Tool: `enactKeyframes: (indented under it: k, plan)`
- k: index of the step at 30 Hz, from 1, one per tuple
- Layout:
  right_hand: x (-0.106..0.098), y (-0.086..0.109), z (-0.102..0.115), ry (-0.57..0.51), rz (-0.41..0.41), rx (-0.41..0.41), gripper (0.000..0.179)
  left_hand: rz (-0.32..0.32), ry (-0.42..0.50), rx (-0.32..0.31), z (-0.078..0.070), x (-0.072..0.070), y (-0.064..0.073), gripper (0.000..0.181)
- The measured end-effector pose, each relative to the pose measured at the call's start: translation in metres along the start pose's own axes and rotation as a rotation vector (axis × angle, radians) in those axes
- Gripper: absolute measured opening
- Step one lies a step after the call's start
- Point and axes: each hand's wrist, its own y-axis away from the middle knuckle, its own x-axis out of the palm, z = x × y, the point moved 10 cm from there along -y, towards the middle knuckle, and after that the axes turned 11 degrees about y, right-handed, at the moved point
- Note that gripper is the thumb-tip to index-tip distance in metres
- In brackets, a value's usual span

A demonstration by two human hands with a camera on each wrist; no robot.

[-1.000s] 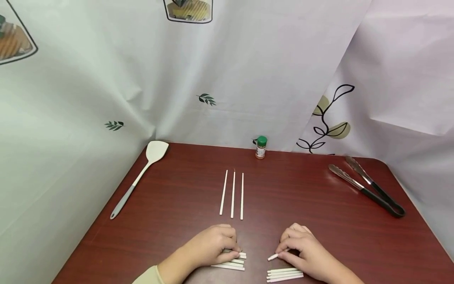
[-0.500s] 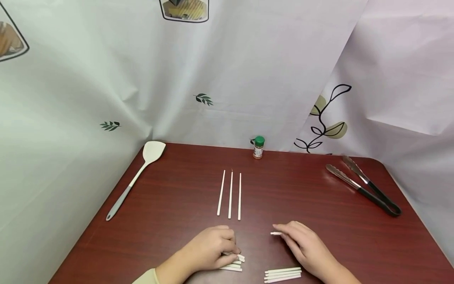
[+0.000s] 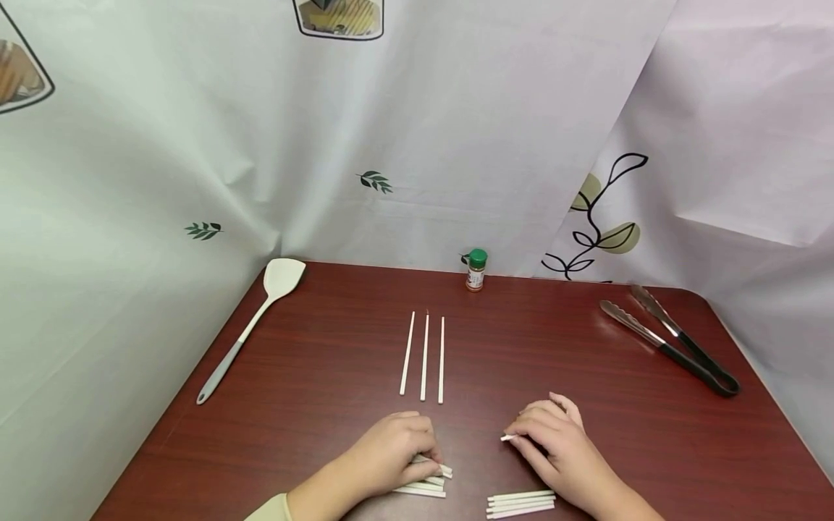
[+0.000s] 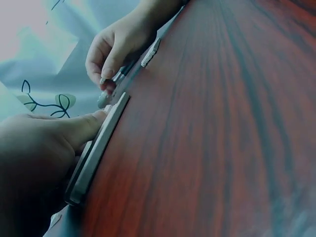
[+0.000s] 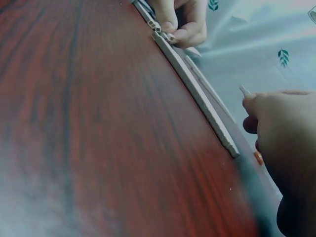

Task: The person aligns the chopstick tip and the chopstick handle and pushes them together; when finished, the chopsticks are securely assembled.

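In the head view my left hand [image 3: 394, 454] pinches a short white stick [image 3: 447, 472] above several similar white sticks [image 3: 422, 492] lying side by side on the table. Opposite it, my right hand [image 3: 557, 441] is raised a little, thumb and fingertips pinching another white stick [image 3: 506, 438]; only its tip shows. Below that hand lies a row of several white sticks [image 3: 520, 504] with narrower left ends. The left wrist view shows the left thumb pressed along the flat-sided sticks [image 4: 98, 148]. In the right wrist view the held stick's tip [image 5: 244, 91] pokes past the fingers.
Three longer white sticks [image 3: 423, 358] lie roughly parallel mid-table. A green-capped spice jar [image 3: 476, 271] stands at the back edge. A white spatula [image 3: 250, 329] lies at left and metal tongs [image 3: 671, 344] at right. A patterned white sheet [image 3: 417, 130] hangs behind the table [image 3: 313, 376].
The right hand has lifted away from its row of sticks, up and slightly forward, still holding its stick, and has turned it. The left hand stays nearly in place.
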Motion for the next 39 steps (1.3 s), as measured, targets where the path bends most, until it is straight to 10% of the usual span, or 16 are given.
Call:
enactKeyframes:
  k: [8, 20, 39]
  plan:
    - [0.008, 0.000, 0.001, 0.034, 0.085, 0.041, 0.007, -0.057, -0.083, -0.014, -0.006, 0.001, -0.003, 0.012]
    - [0.002, -0.003, 0.028, -0.061, -0.058, -0.132, 0.026, -0.234, -0.032, 0.051, -0.014, -0.009, -0.008, 0.007]
    - [-0.021, -0.017, 0.057, -0.133, -0.283, -0.293, 0.019, -0.297, -0.026, 0.142, -0.037, -0.004, -0.011, 0.013]
